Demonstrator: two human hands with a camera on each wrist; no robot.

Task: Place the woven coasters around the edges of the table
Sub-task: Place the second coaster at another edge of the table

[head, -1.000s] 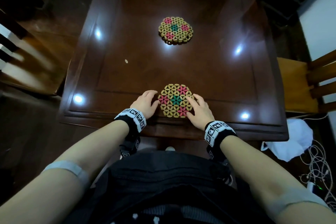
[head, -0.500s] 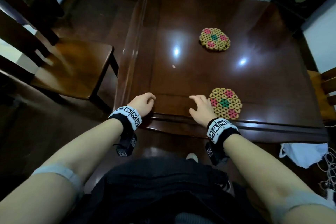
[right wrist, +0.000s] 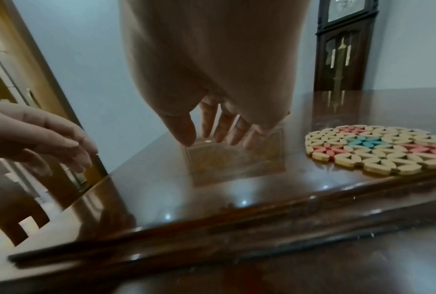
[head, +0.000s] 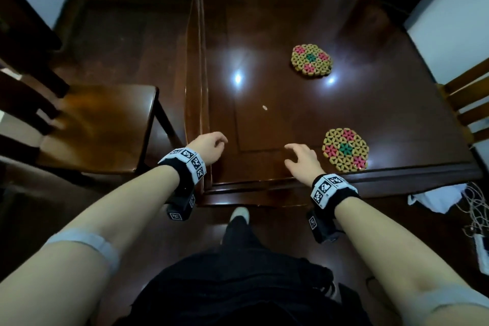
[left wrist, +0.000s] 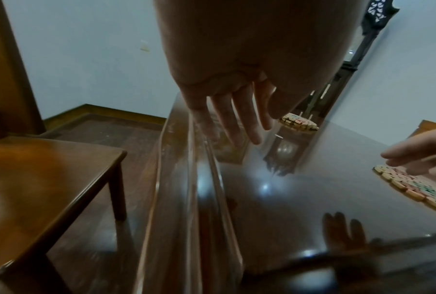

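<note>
Both hands have let go of the near coaster (head: 345, 150), which a second ago sat pinched between them at the front edge of the table (head: 412, 124); now it lies flat by that edge, just to the right of the right hand (head: 303, 160), not touched. The view has also swung left, so the table's left side and the dark chair (head: 98, 124) beyond the left hand (head: 207, 149) now show. My read: this coaster is placed, and the person is heading round to the left side, though neither hand carries another one. The far coaster (head: 311, 60) lies flat well ahead of the right hand, closer to the middle than to any edge, so it likely still needs moving. Both hands hang loose over the wood, fingers spread and slightly curled, holding nothing. The left wrist view shows the left fingers (left wrist: 239, 123) hovering above the table's left rim with a gap under them, unclear from the head view. The right wrist view shows the right fingers (right wrist: 184, 131) clear of the surface, the coaster's chunky wooden pieces side-on (right wrist: 377, 148), and a tall clock (right wrist: 342, 45) against the wall.
</note>
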